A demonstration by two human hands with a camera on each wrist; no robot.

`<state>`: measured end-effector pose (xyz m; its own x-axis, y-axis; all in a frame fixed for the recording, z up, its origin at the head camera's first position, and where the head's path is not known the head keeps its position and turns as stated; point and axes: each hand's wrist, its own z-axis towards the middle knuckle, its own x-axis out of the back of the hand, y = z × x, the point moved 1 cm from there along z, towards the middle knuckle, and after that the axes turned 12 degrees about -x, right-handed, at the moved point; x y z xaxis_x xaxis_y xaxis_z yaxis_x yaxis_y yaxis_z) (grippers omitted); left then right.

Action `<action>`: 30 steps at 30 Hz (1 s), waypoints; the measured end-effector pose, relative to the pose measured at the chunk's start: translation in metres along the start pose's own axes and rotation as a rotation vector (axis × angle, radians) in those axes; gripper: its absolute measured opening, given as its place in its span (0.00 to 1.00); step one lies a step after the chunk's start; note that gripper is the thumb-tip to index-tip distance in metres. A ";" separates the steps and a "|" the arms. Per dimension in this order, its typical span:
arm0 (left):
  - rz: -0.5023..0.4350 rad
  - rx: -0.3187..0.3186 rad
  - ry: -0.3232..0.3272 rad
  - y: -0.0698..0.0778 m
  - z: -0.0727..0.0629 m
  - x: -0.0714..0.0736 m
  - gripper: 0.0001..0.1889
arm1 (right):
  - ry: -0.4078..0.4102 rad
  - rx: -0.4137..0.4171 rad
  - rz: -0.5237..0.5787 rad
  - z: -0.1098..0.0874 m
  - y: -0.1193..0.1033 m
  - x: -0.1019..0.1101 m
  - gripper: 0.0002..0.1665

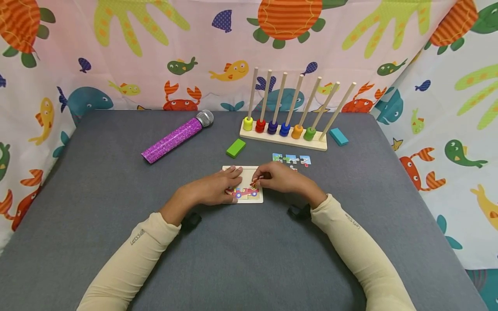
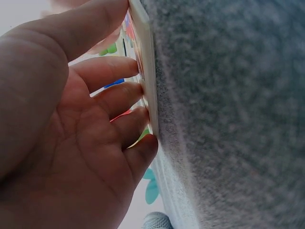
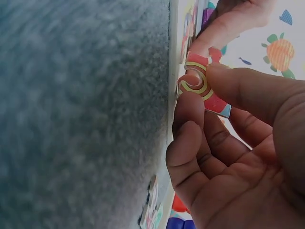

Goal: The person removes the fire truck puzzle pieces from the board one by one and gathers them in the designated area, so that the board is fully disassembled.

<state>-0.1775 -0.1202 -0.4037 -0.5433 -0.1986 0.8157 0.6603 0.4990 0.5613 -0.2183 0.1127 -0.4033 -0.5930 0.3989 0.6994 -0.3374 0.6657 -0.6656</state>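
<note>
Seemingly mid-placement, the right hand [image 1: 283, 178] is pinching a red jigsaw piece [image 3: 207, 88] needing alignment, while the relaxed left hand [image 1: 215, 187] is steadying the puzzle tray [image 1: 248, 174].

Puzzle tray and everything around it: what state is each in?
Tray, flat, partly filled
Left hand, resting on the tray
Right hand, pinching the held piece
Held piece, tilted
Loose pieces, lying outside the tray
Microphone, lying on its side
Rack, upright, rightmost peg bare
Green block, lying flat
Blue block, lying flat

Puzzle [image 1: 247, 177], microphone [image 1: 175, 139], blocks [image 1: 235, 148], rack [image 1: 285, 138] on table [image 1: 249, 255]
</note>
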 end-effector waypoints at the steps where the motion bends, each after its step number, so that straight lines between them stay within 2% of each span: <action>1: -0.001 0.004 -0.003 0.000 0.000 0.000 0.36 | 0.006 -0.001 0.012 -0.001 0.001 0.001 0.06; 5: -0.002 0.012 -0.015 -0.001 0.000 0.000 0.36 | 0.046 -0.016 0.060 -0.007 0.005 0.006 0.07; 12: -0.003 0.019 -0.017 -0.001 0.000 0.000 0.36 | 0.128 -0.065 0.076 -0.014 0.012 0.015 0.08; 21: -0.009 0.012 -0.017 -0.002 0.000 -0.001 0.36 | 0.081 -0.102 0.127 -0.021 0.020 0.031 0.09; 26: -0.011 0.001 -0.017 -0.003 0.000 -0.002 0.36 | 0.097 -0.146 0.136 -0.028 0.025 0.039 0.09; 30: -0.008 0.000 -0.006 -0.004 0.000 0.000 0.37 | 0.120 -0.126 0.111 -0.031 0.032 0.043 0.10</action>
<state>-0.1797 -0.1219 -0.4061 -0.5519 -0.1975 0.8102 0.6560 0.4971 0.5680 -0.2321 0.1703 -0.3861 -0.5276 0.5413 0.6547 -0.1761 0.6843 -0.7076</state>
